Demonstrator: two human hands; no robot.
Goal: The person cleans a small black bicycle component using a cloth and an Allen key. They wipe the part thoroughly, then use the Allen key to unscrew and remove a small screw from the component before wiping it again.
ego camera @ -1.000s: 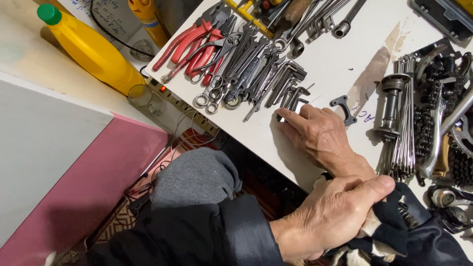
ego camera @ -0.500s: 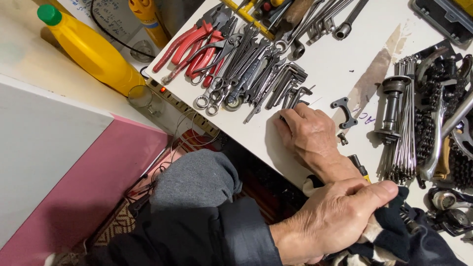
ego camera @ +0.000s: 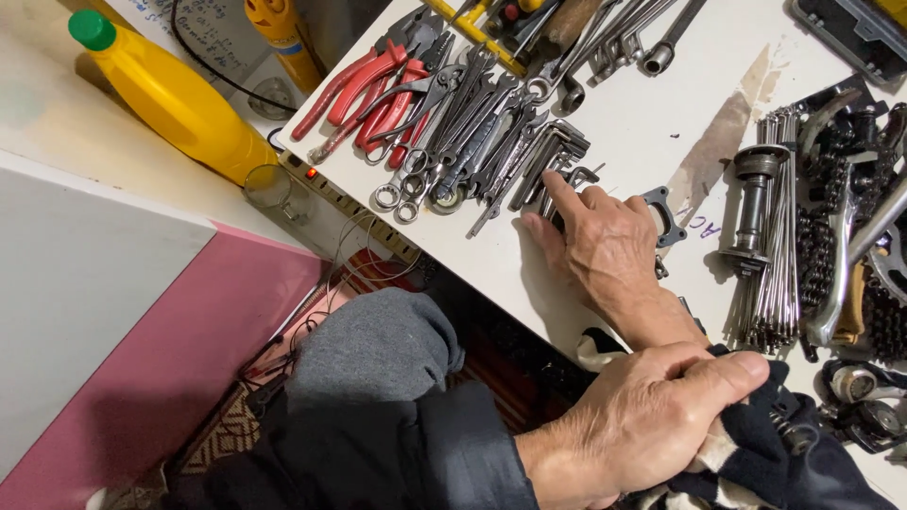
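The left hand (ego camera: 652,430) lies at the near edge of the white surface (ego camera: 652,123), its fingers curled and pinching a dark cloth (ego camera: 756,444) with pale patches, which bunches under the palm and spills off the edge. The right hand (ego camera: 600,246) rests flat on the surface just beyond it, fingers spread and stretched forward, the forefinger tip touching the bent hex keys (ego camera: 557,161) at the end of a long row of wrenches (ego camera: 472,142) (whether it actually grips one I cannot tell). Just beside that hand's knuckles lies a small flat metal bracket (ego camera: 661,212). Red-handled pliers (ego camera: 364,90) sit at the far-left end of the tool row. To the right stand a bundle of thin steel spokes (ego camera: 779,236), a hub axle (ego camera: 756,194) and a heap of chains and gears (ego camera: 864,217). Off the surface, a yellow bottle with a green cap (ego camera: 170,94) lies tilted by a clear glass (ego camera: 269,189).
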